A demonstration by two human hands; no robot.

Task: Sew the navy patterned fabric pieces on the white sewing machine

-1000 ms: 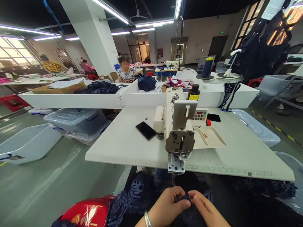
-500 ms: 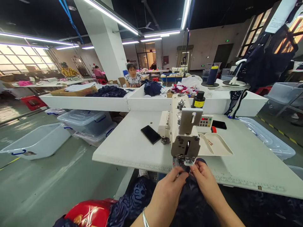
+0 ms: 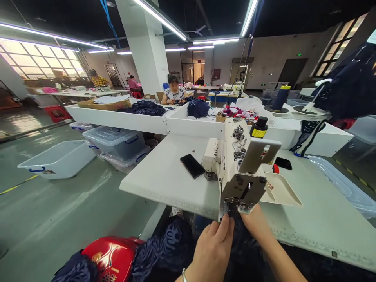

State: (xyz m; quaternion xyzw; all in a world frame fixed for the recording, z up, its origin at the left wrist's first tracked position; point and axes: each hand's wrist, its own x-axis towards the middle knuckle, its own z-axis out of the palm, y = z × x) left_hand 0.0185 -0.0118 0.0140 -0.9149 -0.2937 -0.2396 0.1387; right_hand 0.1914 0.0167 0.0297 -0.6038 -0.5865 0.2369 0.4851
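Observation:
A cream sewing machine (image 3: 230,156) stands at the table's front edge, a metal plate covering the front of its head. Dark navy fabric (image 3: 239,233) runs from under the presser foot area down toward my lap. My left hand (image 3: 214,243) is closed on this fabric just in front of the needle area, its fingertips pressed together and its thumb hidden. Beside the head on the right, my right hand (image 3: 255,223) reaches in close to the fabric. Its fingers are hidden behind the machine, so their grip does not show.
A phone (image 3: 192,165) lies left of the machine; a cream tray (image 3: 283,190) and another phone (image 3: 283,163) lie right. Behind stand a black bottle (image 3: 259,127) and a navy thread cone (image 3: 281,98). Patterned navy fabric (image 3: 164,243) drapes beside a red stool (image 3: 110,254). A co-worker (image 3: 174,92) sits opposite.
My view has turned slightly left. My right hand has moved from in front of the needle area to behind the machine head's right side. My left fingers have straightened forward along the fabric.

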